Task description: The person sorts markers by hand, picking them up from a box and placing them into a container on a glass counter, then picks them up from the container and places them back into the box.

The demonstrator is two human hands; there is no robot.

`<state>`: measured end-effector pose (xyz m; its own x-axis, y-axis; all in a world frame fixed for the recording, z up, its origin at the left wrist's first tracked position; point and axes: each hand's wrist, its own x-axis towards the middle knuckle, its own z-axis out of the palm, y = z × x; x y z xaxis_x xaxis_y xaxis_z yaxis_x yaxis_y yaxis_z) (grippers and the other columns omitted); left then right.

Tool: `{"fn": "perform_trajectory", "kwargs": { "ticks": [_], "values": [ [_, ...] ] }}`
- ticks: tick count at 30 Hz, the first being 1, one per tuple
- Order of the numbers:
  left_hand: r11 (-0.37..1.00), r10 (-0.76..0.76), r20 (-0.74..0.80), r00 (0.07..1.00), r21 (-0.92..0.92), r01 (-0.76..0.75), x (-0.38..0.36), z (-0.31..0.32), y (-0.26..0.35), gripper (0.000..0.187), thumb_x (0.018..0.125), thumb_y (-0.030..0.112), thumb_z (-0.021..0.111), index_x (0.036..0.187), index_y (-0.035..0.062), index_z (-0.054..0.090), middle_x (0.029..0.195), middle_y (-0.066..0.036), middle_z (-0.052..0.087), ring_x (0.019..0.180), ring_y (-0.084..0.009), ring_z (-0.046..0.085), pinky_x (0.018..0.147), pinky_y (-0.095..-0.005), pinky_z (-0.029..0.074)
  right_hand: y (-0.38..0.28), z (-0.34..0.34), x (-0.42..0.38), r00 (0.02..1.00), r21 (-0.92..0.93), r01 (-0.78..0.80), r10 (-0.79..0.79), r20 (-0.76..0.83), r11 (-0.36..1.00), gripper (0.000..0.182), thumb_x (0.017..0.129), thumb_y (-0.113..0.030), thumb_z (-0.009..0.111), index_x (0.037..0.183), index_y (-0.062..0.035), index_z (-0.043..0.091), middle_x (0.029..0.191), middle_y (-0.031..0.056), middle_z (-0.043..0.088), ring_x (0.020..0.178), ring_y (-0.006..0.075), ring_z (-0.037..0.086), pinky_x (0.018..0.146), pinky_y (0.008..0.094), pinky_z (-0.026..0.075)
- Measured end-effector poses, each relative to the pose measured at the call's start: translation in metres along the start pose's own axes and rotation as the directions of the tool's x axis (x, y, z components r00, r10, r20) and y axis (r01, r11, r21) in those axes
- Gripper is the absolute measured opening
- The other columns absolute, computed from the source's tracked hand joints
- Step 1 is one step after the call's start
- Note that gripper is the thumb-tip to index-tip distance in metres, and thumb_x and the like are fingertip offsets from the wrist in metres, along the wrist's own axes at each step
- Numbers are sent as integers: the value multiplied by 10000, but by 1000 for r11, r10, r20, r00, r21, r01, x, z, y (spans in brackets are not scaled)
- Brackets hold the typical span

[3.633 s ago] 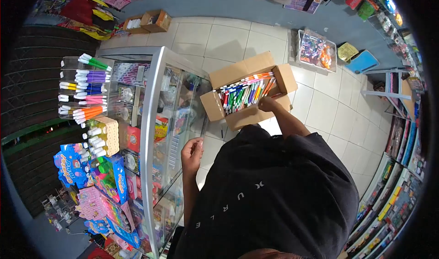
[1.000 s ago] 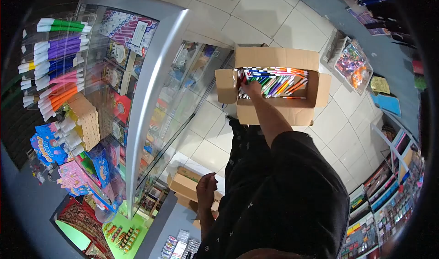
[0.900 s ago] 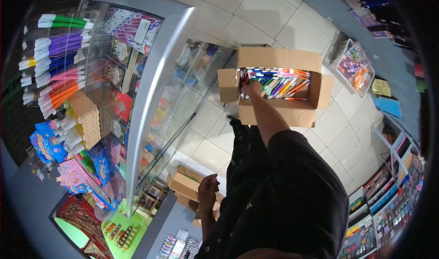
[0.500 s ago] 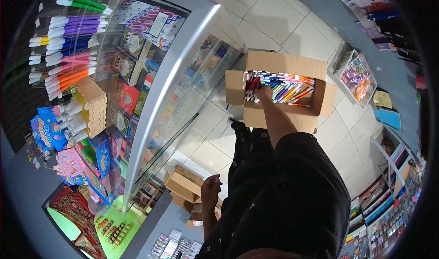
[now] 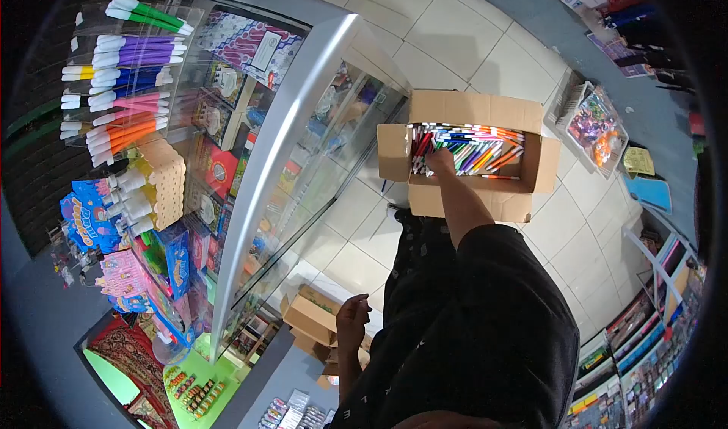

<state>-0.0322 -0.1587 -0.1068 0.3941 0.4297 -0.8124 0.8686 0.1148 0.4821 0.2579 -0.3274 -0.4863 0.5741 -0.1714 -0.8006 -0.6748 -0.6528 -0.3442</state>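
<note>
Reaching into the cardboard box [image 5: 469,199], right hand [image 5: 440,161] fingers curl among markers [image 5: 470,141], grip unclear

Markers [image 5: 466,142] in cardboard box [image 5: 470,195] on floor, glass display case [image 5: 303,118] left of it

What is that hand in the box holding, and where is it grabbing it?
The right hand is down among the markers in the cardboard box, touching them. Whether it actually grips one cannot be told.

The right hand [image 5: 440,161] has slid from the right side of the pens [image 5: 466,141] to the left side. The left hand [image 5: 353,319] dropped down low.
</note>
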Motion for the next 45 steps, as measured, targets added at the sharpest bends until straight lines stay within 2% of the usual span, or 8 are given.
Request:
{"fn": "perform_trajectory", "kwargs": {
  "ticks": [14,20,23,28,34,40,43,45],
  "values": [
    [999,6,49,999,52,-9,7,-27,-18,240,937,176,569,1111,16,615,773,-24,601,639,-67,502,578,-212,419,20,40,21,957,-108,235,-249,-148,966,441,781,-396,561,751,26,685,739,245,656,793,398,660,744,462,521],
    [997,67,81,994,35,-70,14,-40,-25,230,935,170,574,1107,22,616,771,-31,609,636,-69,503,572,-212,418,10,0,-11,971,-73,197,-184,149,978,401,794,-334,506,892,18,673,965,280,641,957,427,616,849,469,497],
    [995,88,68,994,42,-91,18,-44,-22,228,936,173,575,1105,26,618,770,-30,607,632,-69,502,570,-213,418,30,-11,-18,869,-133,493,-495,19,860,415,791,-373,555,868,21,660,825,241,664,841,368,661,764,443,523],
    [995,74,66,995,59,-78,26,-48,-18,233,935,174,571,1102,21,624,765,-30,597,641,-75,512,584,-228,429,12,-65,-57,982,-245,171,-186,-39,954,452,763,-437,651,872,1,637,873,195,680,881,315,664,771,421,524],
    [998,53,69,996,42,-56,31,-40,-17,223,936,165,578,1108,28,618,762,-24,604,624,-62,493,570,-212,417,41,-44,-3,970,-147,242,-237,48,959,489,829,-463,613,876,23,629,835,203,674,824,317,670,742,401,530],
    [1000,25,80,996,15,-26,34,-26,-10,222,938,167,576,1106,27,619,767,-24,606,623,-61,490,566,-212,414,53,-6,26,899,-312,412,-437,-12,856,407,871,-385,580,948,11,630,867,228,666,857,349,663,749,421,523],
    [999,29,74,997,12,-30,31,-24,-9,224,938,171,577,1103,25,619,763,-22,603,622,-59,491,559,-209,410,39,-5,12,964,-175,266,-263,43,948,417,881,-383,562,1036,-1,626,943,247,654,923,363,646,776,436,514],
    [999,30,69,997,23,-32,30,-25,-9,226,939,174,578,1102,23,620,757,-21,602,617,-59,491,554,-209,409,23,-12,-8,952,-150,302,-291,90,941,415,878,-377,560,1063,-13,629,985,245,648,954,365,634,800,443,512]
  ]
}}
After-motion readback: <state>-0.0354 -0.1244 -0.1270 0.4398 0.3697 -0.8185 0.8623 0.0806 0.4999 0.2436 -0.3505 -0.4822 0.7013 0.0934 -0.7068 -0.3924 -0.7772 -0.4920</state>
